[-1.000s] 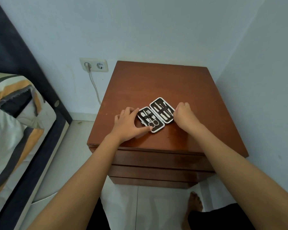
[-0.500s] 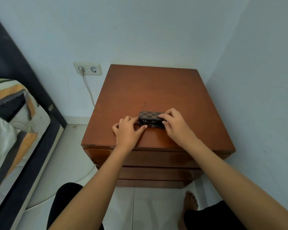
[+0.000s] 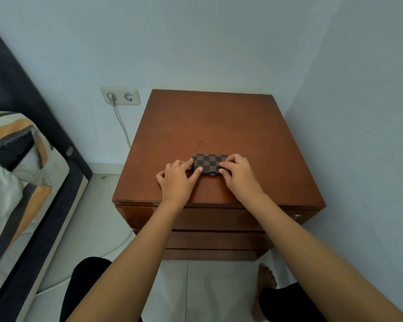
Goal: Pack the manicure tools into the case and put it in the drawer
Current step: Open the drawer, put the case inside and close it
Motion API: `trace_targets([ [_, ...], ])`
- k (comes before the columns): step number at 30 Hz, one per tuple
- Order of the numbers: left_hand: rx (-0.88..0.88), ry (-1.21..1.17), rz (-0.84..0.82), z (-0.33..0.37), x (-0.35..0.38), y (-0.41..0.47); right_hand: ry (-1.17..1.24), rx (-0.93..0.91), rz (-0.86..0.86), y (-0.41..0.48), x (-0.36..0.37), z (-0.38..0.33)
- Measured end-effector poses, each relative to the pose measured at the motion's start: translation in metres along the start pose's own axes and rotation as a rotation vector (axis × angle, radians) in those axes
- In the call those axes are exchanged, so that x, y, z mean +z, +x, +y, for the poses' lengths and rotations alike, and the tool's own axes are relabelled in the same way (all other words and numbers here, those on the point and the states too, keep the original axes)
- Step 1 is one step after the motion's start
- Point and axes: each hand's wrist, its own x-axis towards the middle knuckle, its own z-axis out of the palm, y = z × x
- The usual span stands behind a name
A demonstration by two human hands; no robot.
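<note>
The manicure case (image 3: 209,163) lies folded shut on the brown nightstand (image 3: 209,122), showing its brown and black checkered cover; the tools inside are hidden. My left hand (image 3: 178,180) grips its left end, thumb on the front edge and fingers on top. My right hand (image 3: 239,176) presses on its right end and covers that corner. A small metal clasp shows on the case's front edge between my hands. The top drawer (image 3: 219,219) under the tabletop is shut, with a small round knob (image 3: 297,216) at its right.
Two more shut drawers sit below the top one. A wall socket (image 3: 120,96) with a white cable is left of the nightstand. A bed with a striped pillow (image 3: 14,163) fills the left. The right wall stands close. My bare foot (image 3: 266,276) rests on the tiled floor.
One second ago the case lay open with the tools showing. My hands folded it shut, and now both press on the closed case.
</note>
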Motion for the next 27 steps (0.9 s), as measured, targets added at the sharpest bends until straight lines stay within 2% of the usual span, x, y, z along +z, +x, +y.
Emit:
trace_targets([
  [4, 0.028, 0.039, -0.083, 0.001, -0.009, -0.008, 0.086, 0.109, -0.009, -0.014, -0.011, 0.001],
  [8, 0.022, 0.146, -0.092, -0.019, -0.035, -0.024, 0.167, 0.250, 0.206, -0.051, -0.037, 0.034],
  [10, -0.037, 0.163, 0.056, -0.039, -0.049, -0.037, 0.146, 0.324, 0.379, -0.073, -0.053, 0.059],
  [13, -0.243, 0.072, 0.334, -0.067, -0.064, -0.057, 0.189, 0.531, 0.580, -0.105, -0.073, 0.088],
  [15, -0.388, -0.053, 0.385, -0.079, -0.066, -0.068, 0.254, 0.656, 0.661, -0.122, -0.077, 0.100],
  [17, -0.480, -0.273, 0.357, -0.086, -0.061, -0.076, 0.334, 0.756, 0.669, -0.132, -0.074, 0.107],
  [20, -0.464, -0.537, 0.310, -0.090, -0.050, -0.084, 0.415, 0.824, 0.570, -0.137, -0.062, 0.111],
  [23, -0.452, -0.588, 0.314, -0.091, -0.049, -0.085, 0.480, 0.869, 0.506, -0.138, -0.057, 0.109],
  [27, -0.435, -0.551, 0.297, -0.097, -0.052, -0.087, 0.545, 0.906, 0.554, -0.137, -0.057, 0.107],
])
